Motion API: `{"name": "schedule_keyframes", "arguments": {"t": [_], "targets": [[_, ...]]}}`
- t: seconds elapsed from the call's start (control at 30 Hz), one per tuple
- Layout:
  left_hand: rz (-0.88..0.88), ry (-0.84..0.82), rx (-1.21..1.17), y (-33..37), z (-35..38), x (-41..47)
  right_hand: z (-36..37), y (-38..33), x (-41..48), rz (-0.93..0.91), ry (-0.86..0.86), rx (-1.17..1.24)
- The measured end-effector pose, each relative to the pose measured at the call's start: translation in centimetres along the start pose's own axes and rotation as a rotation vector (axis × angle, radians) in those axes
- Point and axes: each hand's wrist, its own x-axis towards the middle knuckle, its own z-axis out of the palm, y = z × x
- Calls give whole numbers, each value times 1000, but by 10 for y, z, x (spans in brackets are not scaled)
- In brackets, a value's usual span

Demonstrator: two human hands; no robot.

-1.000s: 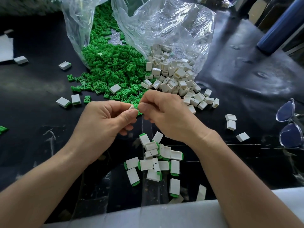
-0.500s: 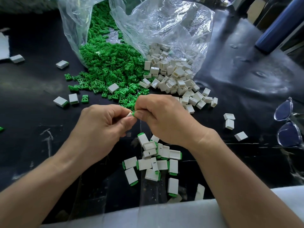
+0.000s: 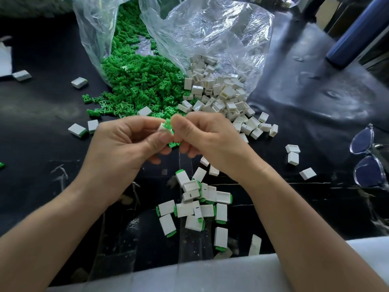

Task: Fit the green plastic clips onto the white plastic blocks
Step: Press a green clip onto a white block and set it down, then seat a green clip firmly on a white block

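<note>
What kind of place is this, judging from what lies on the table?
Probably a small workshop for hand assembly. Clear bags spill bulk green clips and white blocks onto a worn black table, and a pile of finished blocks lies near the person.

Crinkled glossy clear plastic bag (image 3: pixel 221 32), matt clips (image 3: pixel 134 81).

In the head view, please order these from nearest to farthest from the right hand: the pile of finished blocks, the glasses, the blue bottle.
Measured from the right hand:
1. Pile of finished blocks, just below the hand, near the person.
2. Glasses, at the right edge of the table.
3. Blue bottle, far corner, upper right.
</note>
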Motion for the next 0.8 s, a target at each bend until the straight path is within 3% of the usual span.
{"name": "schedule_keyframes", "arguments": {"t": [0.17,0.37,0.8], "targets": [[41,30,-88,-2,-1,1,5,-5,0,215,-169,306],[16,-61,-132,-1,-1,-1,15,-8,-1,264,-335,543],[84,-99,-173,1,0,-2,17,-9,-4,279,-308,492]]}}
